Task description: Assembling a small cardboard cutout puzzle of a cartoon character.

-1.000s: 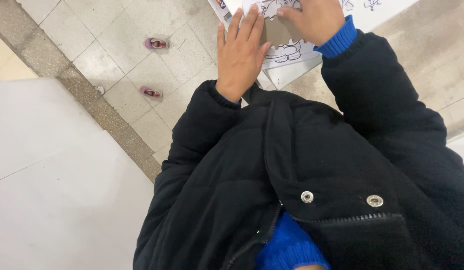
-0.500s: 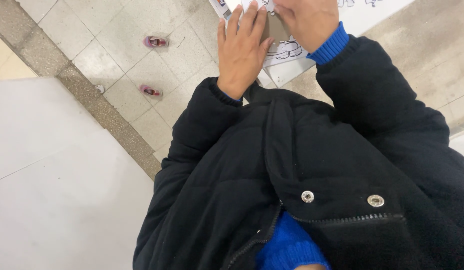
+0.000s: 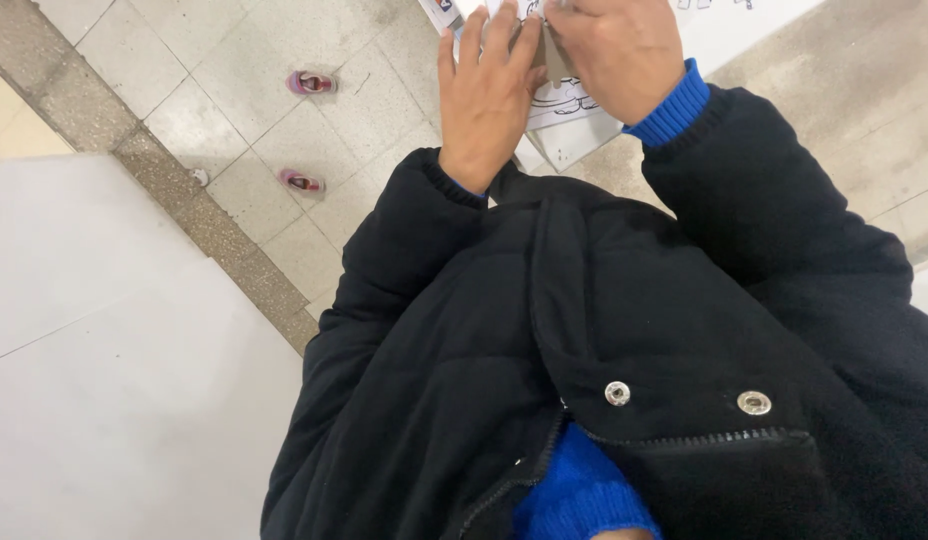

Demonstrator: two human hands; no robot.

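In the head view, the left hand (image 3: pixel 494 95) lay nearly flat, fingers straight and close together, its palm pressed down on a white printed sheet (image 3: pixel 574 100) with line drawings. The right hand (image 3: pixel 619 50) was curled just beside it, fingers bent inward and pinching a small grey-brown piece (image 3: pixel 556 58) that stood between the two hands; what that piece was could not be made out. The two hands touched or nearly touched at the fingertips.

The sheet lay at the top edge of the picture, on a white worktop (image 3: pixel 744 25) whose lower corner jutted out over the tiled floor (image 3: pixel 234 110). Open floor spread to the left of the hands, with two small pink objects (image 3: pixel 309 82) lying well apart from the sheet. A darker stone strip (image 3: pixel 164 190) ran diagonally between the tiles and a pale smooth surface (image 3: pixel 104 380) at the lower left.

The black padded jacket (image 3: pixel 604 330) with two metal snaps filled the lower right and hid everything below the wrists. A blue cuff (image 3: pixel 669 105) showed at the right wrist. The upper part of the sheet, the right fingertips and most of the worktop were cut off by the frame.
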